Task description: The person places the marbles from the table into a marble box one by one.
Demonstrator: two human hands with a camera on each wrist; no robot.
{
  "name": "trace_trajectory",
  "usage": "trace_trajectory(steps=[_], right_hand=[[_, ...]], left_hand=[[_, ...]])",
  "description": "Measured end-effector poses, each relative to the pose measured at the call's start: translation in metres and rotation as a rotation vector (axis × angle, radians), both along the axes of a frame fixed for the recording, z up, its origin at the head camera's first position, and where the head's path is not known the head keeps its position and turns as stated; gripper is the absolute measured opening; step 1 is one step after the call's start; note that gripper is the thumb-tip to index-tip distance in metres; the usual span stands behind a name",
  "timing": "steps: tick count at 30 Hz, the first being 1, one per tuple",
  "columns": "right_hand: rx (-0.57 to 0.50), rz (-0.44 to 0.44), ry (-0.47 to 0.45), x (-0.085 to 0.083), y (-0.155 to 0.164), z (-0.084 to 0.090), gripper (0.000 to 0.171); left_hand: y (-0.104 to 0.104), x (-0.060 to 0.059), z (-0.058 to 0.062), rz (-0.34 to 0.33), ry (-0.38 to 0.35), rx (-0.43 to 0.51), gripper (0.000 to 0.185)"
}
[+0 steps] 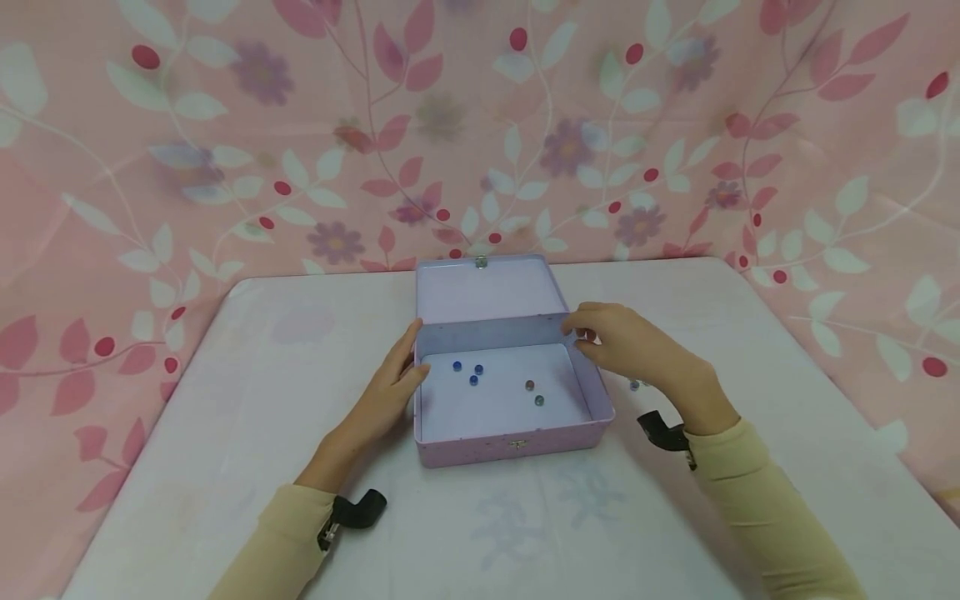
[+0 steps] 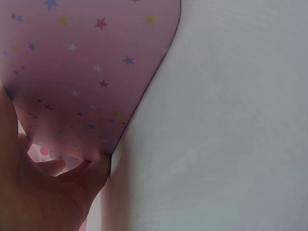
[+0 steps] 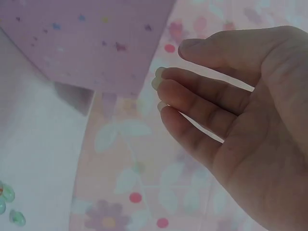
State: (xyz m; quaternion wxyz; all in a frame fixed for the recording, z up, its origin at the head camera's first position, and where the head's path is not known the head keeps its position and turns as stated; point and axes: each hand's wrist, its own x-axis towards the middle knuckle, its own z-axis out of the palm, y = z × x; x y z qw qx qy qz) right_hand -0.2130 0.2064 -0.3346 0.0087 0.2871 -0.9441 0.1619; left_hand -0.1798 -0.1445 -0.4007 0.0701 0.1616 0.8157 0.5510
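An open lilac tin box (image 1: 510, 442) stands mid-table, its lid (image 1: 487, 292) leaning back. Inside lie three blue marbles (image 1: 468, 371) and two darker ones (image 1: 534, 393). My left hand (image 1: 393, 385) rests flat against the box's left wall, thumb at the rim. In the left wrist view the fingers (image 2: 91, 175) touch the star-printed wall (image 2: 86, 67). My right hand (image 1: 611, 337) hovers over the box's back right corner, fingers loosely bent. The right wrist view shows that hand (image 3: 226, 120) empty beside the box (image 3: 91, 43).
A white table (image 1: 225, 417) carries the box; a few loose glass marbles (image 1: 634, 385) lie right of it, marbles (image 3: 7, 202) also showing in the right wrist view. A pink floral cloth (image 1: 300, 125) hangs behind and beside the table.
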Motion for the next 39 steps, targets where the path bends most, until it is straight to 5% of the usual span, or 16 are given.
trace_trajectory(steps=[11, 39], right_hand=[[-0.051, -0.069, 0.054, -0.008, 0.036, 0.002, 0.02], [0.022, -0.285, -0.208, -0.034, 0.105, -0.049, 0.024]], left_hand=[[-0.001, 0.0, 0.0, 0.001, -0.001, 0.0, 0.067], [0.001, 0.001, 0.002, 0.001, -0.001, 0.001, 0.067]])
